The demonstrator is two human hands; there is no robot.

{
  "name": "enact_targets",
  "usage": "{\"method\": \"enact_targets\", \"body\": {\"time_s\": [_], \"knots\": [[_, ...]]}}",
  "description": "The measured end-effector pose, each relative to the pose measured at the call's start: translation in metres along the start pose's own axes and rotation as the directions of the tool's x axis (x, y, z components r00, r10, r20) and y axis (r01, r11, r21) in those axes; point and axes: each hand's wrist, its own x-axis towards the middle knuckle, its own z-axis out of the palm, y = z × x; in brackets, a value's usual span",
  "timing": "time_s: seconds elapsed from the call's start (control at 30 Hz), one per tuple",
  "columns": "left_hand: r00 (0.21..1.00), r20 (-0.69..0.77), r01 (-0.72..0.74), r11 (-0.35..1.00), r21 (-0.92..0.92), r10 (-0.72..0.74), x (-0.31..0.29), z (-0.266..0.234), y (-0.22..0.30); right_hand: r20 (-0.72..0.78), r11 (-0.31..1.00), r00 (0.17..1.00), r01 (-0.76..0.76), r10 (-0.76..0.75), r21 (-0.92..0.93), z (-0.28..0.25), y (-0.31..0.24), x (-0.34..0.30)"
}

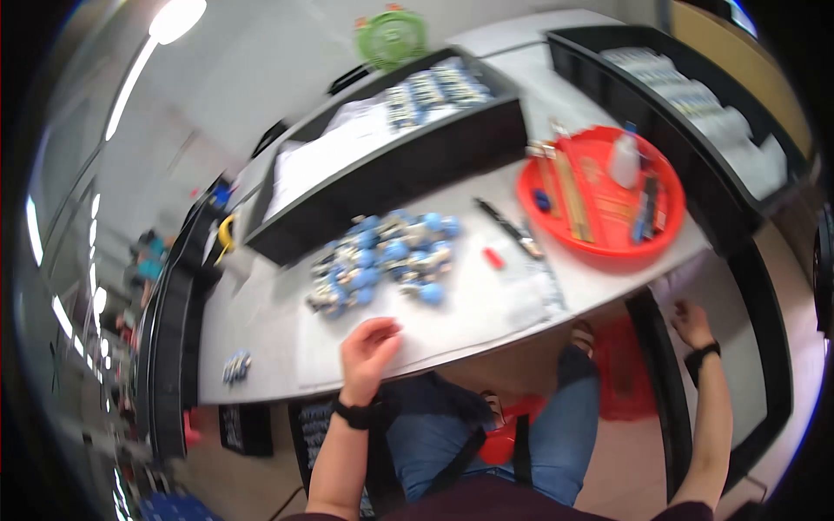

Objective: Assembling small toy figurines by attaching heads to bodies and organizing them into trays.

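My left hand (368,354) hovers at the table's front edge, just below a pile of small blue and white figures (382,256). Its thumb and forefinger are a little apart, and I see nothing between them. Over at the right, my right hand (692,324) is above a long black bin (773,347) beside the table, fingers loosely bent and slightly apart, nothing visible in them. Both wrists wear black bands. A small red piece (493,258) and a black pen-like tool (504,224) lie right of the pile.
A red round tray (599,247) holds sticks, a bottle (624,161) and tools. Behind the pile stands a black bin (391,165) with wrapped pieces. Another black bin (686,130) is at the back right. A small bundle (236,366) lies at left; a green fan (391,39) stands behind.
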Motion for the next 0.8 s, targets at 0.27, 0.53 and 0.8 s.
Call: {"method": "enact_targets", "body": {"time_s": [0.27,0.53,0.8], "knots": [[0.881,0.467,-0.326,0.812,0.483,0.076,0.021,0.022,0.071,-0.189,0.803,0.982,0.096,0.021,0.588,-0.075,-0.156,-0.055],[0.684,0.695,-0.729,0.206,0.652,0.220,0.071,0.029,0.041,0.013,0.579,0.931,0.215,-0.364,0.787,-0.037,-0.318,-0.106],[0.921,0.374,-0.079,0.992,-0.102,0.112,0.023,-0.001,0.045,-0.046,0.509,0.811,0.409,-0.583,0.757,0.020,-0.392,-0.097]]}}
